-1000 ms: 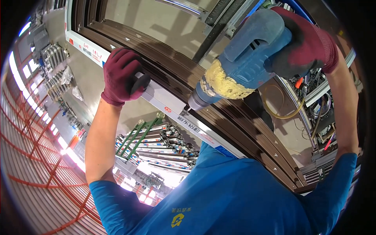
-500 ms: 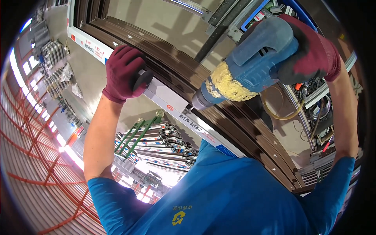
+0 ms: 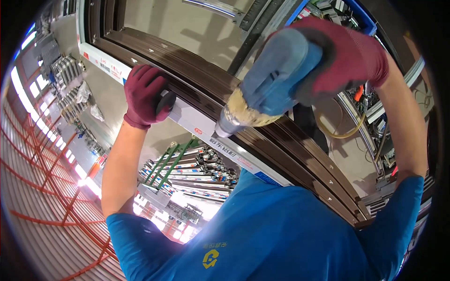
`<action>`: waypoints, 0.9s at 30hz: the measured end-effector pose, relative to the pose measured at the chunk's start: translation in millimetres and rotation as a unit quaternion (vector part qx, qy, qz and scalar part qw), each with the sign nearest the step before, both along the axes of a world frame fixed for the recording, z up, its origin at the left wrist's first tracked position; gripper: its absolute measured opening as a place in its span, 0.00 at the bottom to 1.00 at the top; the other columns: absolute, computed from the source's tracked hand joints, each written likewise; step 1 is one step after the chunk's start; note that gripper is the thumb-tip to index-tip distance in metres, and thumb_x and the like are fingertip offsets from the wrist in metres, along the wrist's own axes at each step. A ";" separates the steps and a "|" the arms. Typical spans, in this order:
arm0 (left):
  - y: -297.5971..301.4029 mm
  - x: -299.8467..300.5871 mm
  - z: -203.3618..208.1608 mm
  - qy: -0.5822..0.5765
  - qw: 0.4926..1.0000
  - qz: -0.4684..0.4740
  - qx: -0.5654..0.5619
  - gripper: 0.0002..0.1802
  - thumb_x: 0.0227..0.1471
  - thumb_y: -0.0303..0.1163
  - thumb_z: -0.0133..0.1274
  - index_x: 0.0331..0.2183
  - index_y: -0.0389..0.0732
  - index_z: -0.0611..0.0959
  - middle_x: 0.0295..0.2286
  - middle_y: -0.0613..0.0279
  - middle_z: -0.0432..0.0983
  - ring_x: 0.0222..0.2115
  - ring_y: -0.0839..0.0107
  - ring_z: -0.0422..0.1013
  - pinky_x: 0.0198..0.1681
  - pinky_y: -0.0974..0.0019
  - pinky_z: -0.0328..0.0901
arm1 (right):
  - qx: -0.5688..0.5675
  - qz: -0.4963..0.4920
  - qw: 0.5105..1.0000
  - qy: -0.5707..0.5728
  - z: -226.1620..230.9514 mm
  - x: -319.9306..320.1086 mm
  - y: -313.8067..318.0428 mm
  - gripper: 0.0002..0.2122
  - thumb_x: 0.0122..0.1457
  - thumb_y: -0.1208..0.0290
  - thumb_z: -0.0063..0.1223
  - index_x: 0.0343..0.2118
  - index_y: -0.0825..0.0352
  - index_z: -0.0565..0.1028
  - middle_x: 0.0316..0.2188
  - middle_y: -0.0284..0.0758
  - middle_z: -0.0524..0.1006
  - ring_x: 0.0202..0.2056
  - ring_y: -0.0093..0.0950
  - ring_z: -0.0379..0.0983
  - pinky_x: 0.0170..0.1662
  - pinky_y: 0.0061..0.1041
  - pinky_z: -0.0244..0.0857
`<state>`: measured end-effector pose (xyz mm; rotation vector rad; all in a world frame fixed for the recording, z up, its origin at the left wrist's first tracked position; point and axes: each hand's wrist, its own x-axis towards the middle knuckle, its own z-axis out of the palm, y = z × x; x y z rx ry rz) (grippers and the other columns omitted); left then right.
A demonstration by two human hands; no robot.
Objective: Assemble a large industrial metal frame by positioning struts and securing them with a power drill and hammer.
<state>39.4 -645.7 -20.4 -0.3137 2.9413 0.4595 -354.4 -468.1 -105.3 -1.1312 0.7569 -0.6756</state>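
A brown metal frame (image 3: 300, 157) with several parallel rails runs slantwise in front of me, white protective film (image 3: 251, 161) along its near edge. My left hand (image 3: 147, 96), in a dark red glove with black-coated fingers, is closed around that near edge, left of the middle. A blue power drill (image 3: 274, 70) with ragged yellow wrapping round its front is in the grip of my gloved right hand (image 3: 344, 56). Its chuck points down and left at the filmed edge, right of my left hand. The bit's tip is too small to make out.
A blue bin (image 3: 363, 16) of small parts stands at the far right, above a yellowish hose (image 3: 344, 135) and loose hardware. Beyond the near edge, a green rack (image 3: 166, 164) stands beside stacked profiles (image 3: 204, 173). A dark rail (image 3: 251, 35) crosses behind the frame.
My right hand has moved left with the drill, which now tilts more steeply; its chuck has shifted left and slightly down. My left hand keeps its hold on the frame.
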 end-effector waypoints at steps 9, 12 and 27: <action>-4.3 1.2 -8.1 0.014 1.000 -0.003 0.001 0.24 0.36 0.54 0.57 0.24 0.40 0.78 0.30 0.52 0.76 0.32 0.46 0.72 0.39 0.50 0.67 | 0.113 -0.041 0.992 0.033 -24.4 -48.6 28.0 0.40 0.41 0.72 0.78 0.62 0.66 0.73 0.52 0.37 0.81 0.51 0.29 0.78 0.57 0.33 0.73; -2.8 4.7 -6.0 0.004 1.000 0.006 0.005 0.24 0.37 0.53 0.57 0.25 0.40 0.78 0.30 0.52 0.76 0.32 0.46 0.72 0.39 0.50 0.67 | 0.126 -0.039 0.991 0.024 -20.7 -31.8 10.8 0.39 0.43 0.72 0.77 0.61 0.67 0.73 0.51 0.37 0.81 0.50 0.28 0.78 0.56 0.33 0.73; -1.0 2.7 -7.1 0.020 1.000 0.009 0.007 0.26 0.43 0.55 0.56 0.25 0.39 0.78 0.29 0.52 0.76 0.30 0.47 0.71 0.37 0.50 0.66 | 0.196 -0.036 0.980 0.005 -35.2 -35.0 14.9 0.32 0.50 0.68 0.75 0.59 0.70 0.74 0.49 0.37 0.82 0.47 0.26 0.79 0.52 0.29 0.74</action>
